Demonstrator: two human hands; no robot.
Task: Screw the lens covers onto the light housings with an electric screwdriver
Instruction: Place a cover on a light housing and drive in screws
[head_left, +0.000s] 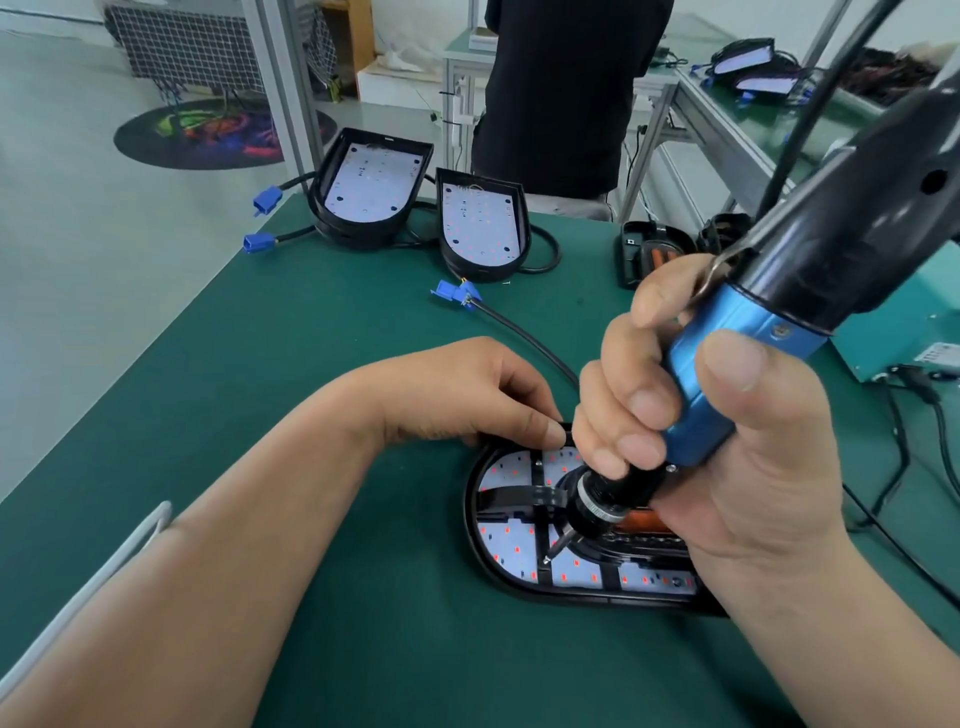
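A black light housing with a clear lens cover over a white LED board lies on the green mat close to me. My right hand grips a blue and black electric screwdriver, tilted, its bit tip touching a screw on the cover. My left hand rests on the housing's far rim, fingers curled, holding it steady. Two more housings with bare LED boards stand at the back of the mat.
Black cables with blue connectors trail across the mat. A teal power box and a black tray sit at the right. A person in black stands beyond the table. A white cable runs along the left edge.
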